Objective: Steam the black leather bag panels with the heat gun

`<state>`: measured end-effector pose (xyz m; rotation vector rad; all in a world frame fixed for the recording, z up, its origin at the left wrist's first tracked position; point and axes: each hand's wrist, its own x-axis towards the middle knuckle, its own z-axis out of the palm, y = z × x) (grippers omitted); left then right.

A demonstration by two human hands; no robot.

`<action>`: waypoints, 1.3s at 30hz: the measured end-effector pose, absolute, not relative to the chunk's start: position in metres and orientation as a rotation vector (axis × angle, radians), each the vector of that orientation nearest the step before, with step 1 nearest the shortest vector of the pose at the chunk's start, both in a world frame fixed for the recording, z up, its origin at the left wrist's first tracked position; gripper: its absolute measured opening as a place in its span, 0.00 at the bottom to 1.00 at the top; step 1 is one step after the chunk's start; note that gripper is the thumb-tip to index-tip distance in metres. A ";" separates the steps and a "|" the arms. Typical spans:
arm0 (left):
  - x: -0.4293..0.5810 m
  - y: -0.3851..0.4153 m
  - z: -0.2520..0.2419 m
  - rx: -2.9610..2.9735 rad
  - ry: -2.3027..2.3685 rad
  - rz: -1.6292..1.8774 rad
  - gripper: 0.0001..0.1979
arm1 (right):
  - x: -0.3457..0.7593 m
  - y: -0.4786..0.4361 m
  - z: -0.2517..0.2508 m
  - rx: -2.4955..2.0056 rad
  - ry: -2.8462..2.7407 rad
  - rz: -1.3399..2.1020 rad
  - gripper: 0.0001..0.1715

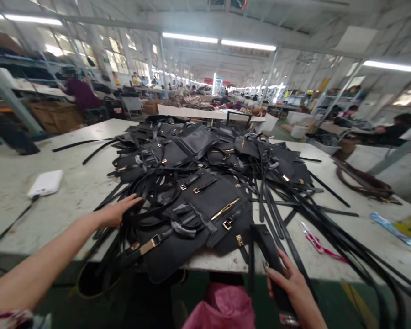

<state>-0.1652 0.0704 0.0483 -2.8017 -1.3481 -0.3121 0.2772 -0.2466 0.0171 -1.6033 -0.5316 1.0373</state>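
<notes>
A large heap of black leather bag parts (217,196) with gold buckles and zips lies in front of me. At the heap's left edge, my left hand (118,212) rests against black straps (137,219), its visible fingers stretched out. At the front edge, a thick, long black piece with a bent top end (270,249) is gripped by my right hand (287,278); its exact kind is unclear. Beside that piece, a bag panel (226,210) shows a gold zip and a square buckle. Long black straps (315,212) trail off the heap to the right.
The pale worktable (85,183) carries a white box with a cable (46,183) at left. Pink-handled snips (320,244), a yellow-and-blue packet (400,228) and a brown strap coil (361,180) lie at right. A person in purple (82,93) sits farther back left.
</notes>
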 end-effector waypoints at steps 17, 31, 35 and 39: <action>0.078 -0.052 0.011 -3.204 -0.736 -0.172 0.34 | 0.283 -0.230 0.054 -1.574 -0.619 1.103 0.51; 0.005 -0.051 0.020 -3.565 -0.031 0.025 0.26 | 0.245 -0.179 0.097 -1.543 -0.937 1.414 0.43; 0.005 -0.051 0.022 -3.620 -0.032 -0.025 0.27 | 0.220 -0.136 0.095 -1.456 -1.064 1.584 0.41; 0.005 -0.051 0.021 -3.625 -0.034 -0.038 0.27 | 0.202 -0.093 0.086 -1.396 -1.120 1.656 0.39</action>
